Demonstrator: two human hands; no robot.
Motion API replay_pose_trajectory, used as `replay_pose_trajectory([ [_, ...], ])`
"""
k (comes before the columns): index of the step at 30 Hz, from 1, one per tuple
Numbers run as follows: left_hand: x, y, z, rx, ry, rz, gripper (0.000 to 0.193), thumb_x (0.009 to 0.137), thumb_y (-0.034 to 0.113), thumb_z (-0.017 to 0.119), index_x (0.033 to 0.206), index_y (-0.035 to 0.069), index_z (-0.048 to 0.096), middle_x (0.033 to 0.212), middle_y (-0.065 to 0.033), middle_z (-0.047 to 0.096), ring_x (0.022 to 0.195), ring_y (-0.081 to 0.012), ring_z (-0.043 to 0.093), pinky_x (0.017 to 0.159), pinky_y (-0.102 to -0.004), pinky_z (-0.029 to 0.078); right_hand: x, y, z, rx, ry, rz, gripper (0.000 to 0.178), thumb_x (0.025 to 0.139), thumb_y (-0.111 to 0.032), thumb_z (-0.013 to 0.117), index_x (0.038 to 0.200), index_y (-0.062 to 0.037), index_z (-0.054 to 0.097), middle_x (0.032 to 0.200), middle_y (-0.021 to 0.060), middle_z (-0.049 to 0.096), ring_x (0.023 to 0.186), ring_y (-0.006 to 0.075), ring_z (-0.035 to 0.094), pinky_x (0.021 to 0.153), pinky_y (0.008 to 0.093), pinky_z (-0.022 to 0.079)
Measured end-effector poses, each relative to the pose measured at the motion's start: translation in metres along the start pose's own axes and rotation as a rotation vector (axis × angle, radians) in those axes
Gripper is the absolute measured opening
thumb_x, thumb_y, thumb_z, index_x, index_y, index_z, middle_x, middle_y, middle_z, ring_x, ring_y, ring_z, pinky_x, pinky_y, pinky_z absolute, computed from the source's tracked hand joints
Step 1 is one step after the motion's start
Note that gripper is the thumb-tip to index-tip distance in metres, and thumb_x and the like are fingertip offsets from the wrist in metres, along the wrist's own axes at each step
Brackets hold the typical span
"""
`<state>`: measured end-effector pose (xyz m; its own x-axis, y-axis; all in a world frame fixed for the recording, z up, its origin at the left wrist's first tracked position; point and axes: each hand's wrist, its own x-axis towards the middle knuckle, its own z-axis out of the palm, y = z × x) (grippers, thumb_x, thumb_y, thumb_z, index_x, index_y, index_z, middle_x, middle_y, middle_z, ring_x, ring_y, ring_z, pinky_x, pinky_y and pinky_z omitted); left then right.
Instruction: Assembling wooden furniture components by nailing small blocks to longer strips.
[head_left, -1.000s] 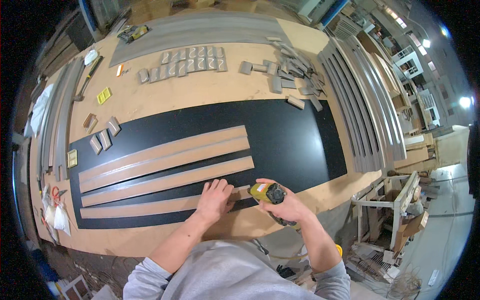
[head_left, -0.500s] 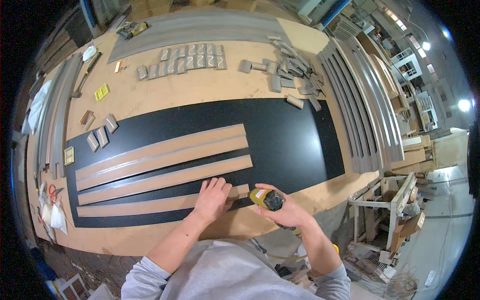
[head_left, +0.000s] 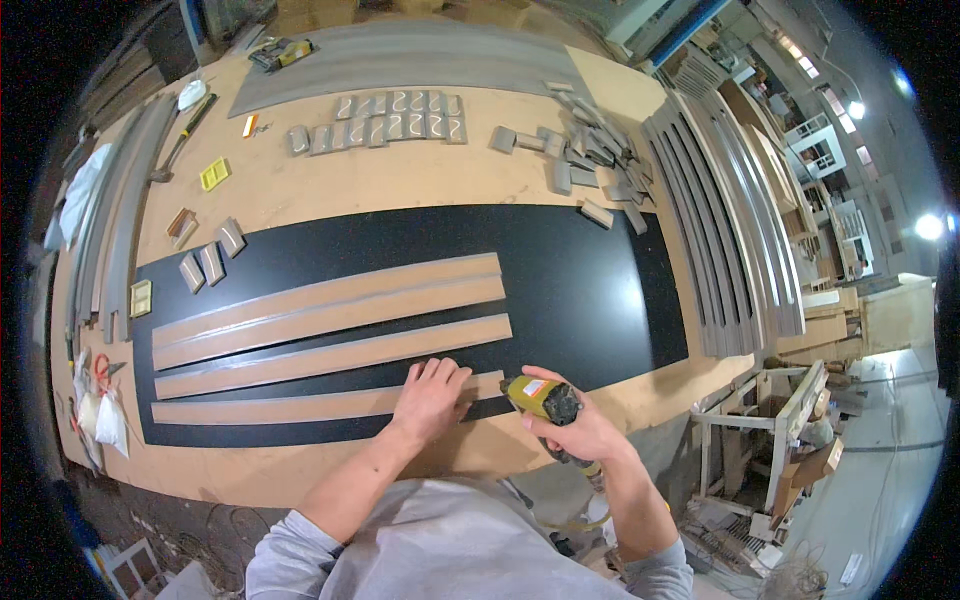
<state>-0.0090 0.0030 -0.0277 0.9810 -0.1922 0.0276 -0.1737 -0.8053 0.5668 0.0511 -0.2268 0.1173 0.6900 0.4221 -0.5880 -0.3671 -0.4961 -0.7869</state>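
Note:
Three long tan strips with grey edges lie side by side on a black panel [head_left: 590,290]. My left hand [head_left: 432,398] is closed over the nearest strip [head_left: 280,407], close to its right end, fingers curled round its edge. In my right hand [head_left: 585,435] is a yellow-and-black nail gun [head_left: 545,398], its nose right at the end of that strip. Whether the nose touches the wood I cannot tell. Beyond are the middle strip [head_left: 340,355] and the widest, far strip [head_left: 335,308], which has a seam along it.
Small grey blocks stand in rows [head_left: 380,130]; a loose heap [head_left: 590,150] lies farther right. Long grey mouldings [head_left: 715,220] line the table's right side, more boards [head_left: 120,220] the left. A hammer [head_left: 185,138], yellow trays [head_left: 214,174] and another power tool [head_left: 280,54] lie beyond.
The whole view has shifted slightly. My right hand has tilted the nail gun a little at the strip's end; my left hand keeps its hold on the same strip.

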Motion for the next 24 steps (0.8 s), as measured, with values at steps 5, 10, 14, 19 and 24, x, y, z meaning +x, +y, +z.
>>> replay_pose_trajectory([
  [5, -0.009, -0.008, -0.008, -0.066, 0.059, -0.007, 0.051, 0.077, 0.024, 0.085, 0.121, 0.01, 0.064, 0.114, -0.0085, 0.059, 0.114, -0.0306, 0.055, 0.096, -0.0469, 0.044, 0.006, 0.005, 0.008, -0.039, -0.028, 0.003, 0.07, 0.092, -0.016, 0.078, 0.155, -0.0201, 0.048, 0.087, -0.0021, 0.063, 0.061, 0.0059, 0.053, 0.055, 0.0241, 0.047],
  [10, -0.009, -0.015, -0.008, -0.064, 0.061, 0.0, 0.048, 0.078, 0.026, 0.084, 0.119, 0.012, 0.064, 0.112, -0.0077, 0.058, 0.111, -0.0308, 0.055, 0.092, -0.0475, 0.043, 0.018, -0.002, 0.025, -0.127, -0.07, -0.015, 0.07, 0.091, -0.021, 0.08, 0.153, -0.0245, 0.05, 0.086, -0.0028, 0.061, 0.059, 0.0059, 0.052, 0.054, 0.0248, 0.046],
  [14, -0.009, -0.016, -0.007, -0.092, 0.043, -0.008, 0.047, 0.077, 0.027, 0.083, 0.119, 0.014, 0.064, 0.112, -0.0071, 0.058, 0.112, -0.0301, 0.054, 0.092, -0.0474, 0.042, 0.029, 0.0, 0.03, -0.161, -0.08, -0.03, 0.07, 0.089, -0.023, 0.08, 0.153, -0.0265, 0.051, 0.084, -0.0023, 0.062, 0.058, 0.0065, 0.052, 0.053, 0.0258, 0.046],
  [19, -0.011, -0.016, -0.006, -0.094, 0.06, 0.0, 0.047, 0.078, 0.027, 0.083, 0.119, 0.014, 0.064, 0.112, -0.0074, 0.058, 0.112, -0.0306, 0.054, 0.094, -0.0467, 0.041, 0.033, -0.005, 0.033, -0.182, -0.077, -0.037, 0.071, 0.089, -0.021, 0.08, 0.154, -0.0255, 0.05, 0.081, -0.0021, 0.061, 0.059, 0.0069, 0.053, 0.054, 0.0259, 0.046],
  [24, -0.01, -0.013, -0.012, -0.081, 0.036, -0.022, 0.047, 0.075, 0.022, 0.082, 0.117, 0.009, 0.067, 0.113, -0.0074, 0.059, 0.115, -0.0283, 0.055, 0.098, -0.0444, 0.042, 0.031, -0.011, 0.035, -0.235, -0.08, -0.022, 0.075, 0.089, -0.022, 0.08, 0.157, -0.0252, 0.046, 0.086, -0.0009, 0.063, 0.065, 0.0078, 0.056, 0.06, 0.0262, 0.049],
])
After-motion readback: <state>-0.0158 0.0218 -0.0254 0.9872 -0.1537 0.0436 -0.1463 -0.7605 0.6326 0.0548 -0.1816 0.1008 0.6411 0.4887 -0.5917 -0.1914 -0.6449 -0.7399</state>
